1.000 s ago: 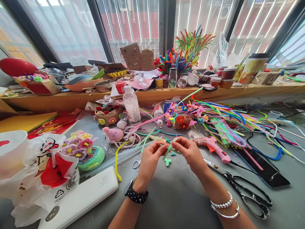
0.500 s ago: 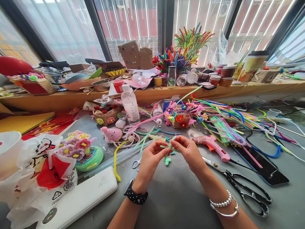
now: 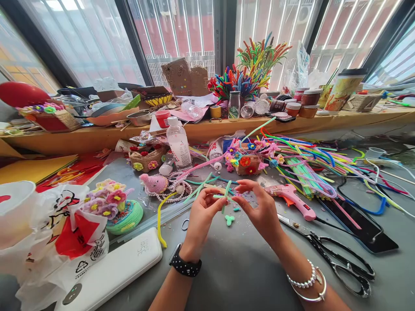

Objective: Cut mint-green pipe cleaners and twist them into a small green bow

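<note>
Both of my hands meet over the grey table and pinch one mint-green pipe cleaner. My left hand, with a black watch on its wrist, grips the left part of it. My right hand, with bead and metal bracelets on its wrist, pinches the right part with thumb and forefinger. A small finished green pipe-cleaner shape lies on the table just below my fingers. Small scissors lie partly hidden behind my left hand.
A pink glue gun, large black scissors and a dark phone lie to the right. A heap of coloured pipe cleaners spreads behind. A white power bank, flower pot and plastic bag sit left.
My hands have risen slightly and moved a little apart, turning the green pipe cleaner more upright. The small green shape now lies free on the table below them.
</note>
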`<state>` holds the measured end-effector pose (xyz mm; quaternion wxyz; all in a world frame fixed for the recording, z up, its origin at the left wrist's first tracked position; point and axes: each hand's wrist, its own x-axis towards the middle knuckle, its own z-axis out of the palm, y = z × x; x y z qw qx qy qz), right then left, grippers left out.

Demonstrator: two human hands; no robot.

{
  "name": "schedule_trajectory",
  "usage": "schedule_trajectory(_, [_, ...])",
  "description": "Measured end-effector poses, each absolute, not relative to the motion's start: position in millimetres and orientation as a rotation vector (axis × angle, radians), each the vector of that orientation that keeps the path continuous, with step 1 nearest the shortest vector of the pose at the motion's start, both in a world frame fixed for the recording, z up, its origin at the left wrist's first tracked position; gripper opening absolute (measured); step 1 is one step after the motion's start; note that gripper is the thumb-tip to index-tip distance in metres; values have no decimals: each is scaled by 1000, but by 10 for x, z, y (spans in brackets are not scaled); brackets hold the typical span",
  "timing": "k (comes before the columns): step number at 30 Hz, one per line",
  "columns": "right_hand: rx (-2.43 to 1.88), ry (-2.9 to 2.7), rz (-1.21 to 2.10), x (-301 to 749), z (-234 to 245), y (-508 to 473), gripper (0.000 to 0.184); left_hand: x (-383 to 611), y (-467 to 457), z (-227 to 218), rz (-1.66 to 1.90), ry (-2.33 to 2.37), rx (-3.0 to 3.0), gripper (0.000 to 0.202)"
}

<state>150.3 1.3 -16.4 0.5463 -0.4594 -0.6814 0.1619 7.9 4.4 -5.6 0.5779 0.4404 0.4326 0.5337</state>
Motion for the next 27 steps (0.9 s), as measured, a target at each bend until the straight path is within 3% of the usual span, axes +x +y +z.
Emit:
schedule_trajectory(5, [-953, -2000, 140, 1486, -200, 15, 32, 84, 37, -60, 1255, 1002, 994, 30])
schedule_trajectory(14, [-905, -2061, 206, 1511, -224, 31, 39, 44, 52, -17, 1212, 974, 1001, 37])
schedule_trajectory(27, [-1000, -2143, -75, 1501, -258, 23, 48, 61, 34, -26, 1233, 964, 1052, 36])
